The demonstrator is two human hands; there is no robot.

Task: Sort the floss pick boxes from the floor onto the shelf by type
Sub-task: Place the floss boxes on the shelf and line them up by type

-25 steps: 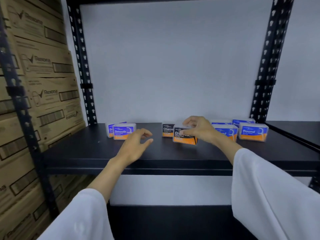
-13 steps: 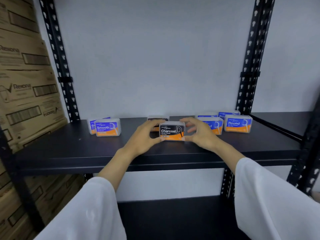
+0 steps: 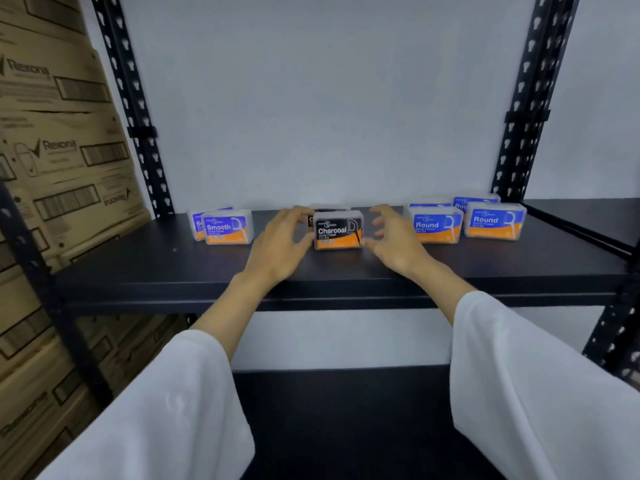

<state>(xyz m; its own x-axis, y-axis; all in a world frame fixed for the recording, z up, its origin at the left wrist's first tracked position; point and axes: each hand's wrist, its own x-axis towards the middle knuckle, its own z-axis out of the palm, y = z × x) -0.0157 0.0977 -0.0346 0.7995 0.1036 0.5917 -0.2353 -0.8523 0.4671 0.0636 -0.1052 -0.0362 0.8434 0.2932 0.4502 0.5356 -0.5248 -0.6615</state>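
Both hands frame one box on the shelf. Left hand (image 3: 277,247) cups the left end of the black-and-orange plastic "Charcoal" floss pick box (image 3: 338,230), thumb touching its lower corner, fingers curled over the top rear. Right hand (image 3: 393,242) sits at the box's right end, thumb tip against the lower corner, fingers spread and lifted just off the side. White loose sleeves (image 3: 540,382) cover both forearms.

Box stands upright, label forward, mid-shelf on the matte black metal shelf board (image 3: 145,271). Second Charcoal box (image 3: 323,211) directly behind it, mostly hidden. To the left, two blue-and-orange "Smooth" boxes (image 3: 227,226), one behind the other. To the right, four blue-and-orange "Round" boxes (image 3: 493,221) in two rows.

Black perforated steel uprights (image 3: 528,98) at the rear corners. Plain pale grey wall (image 3: 329,98) behind. Stacked brown cardboard cartons (image 3: 59,140) with barcodes fill the left side, just beyond the rack. Lower black shelf (image 3: 346,410) beneath.
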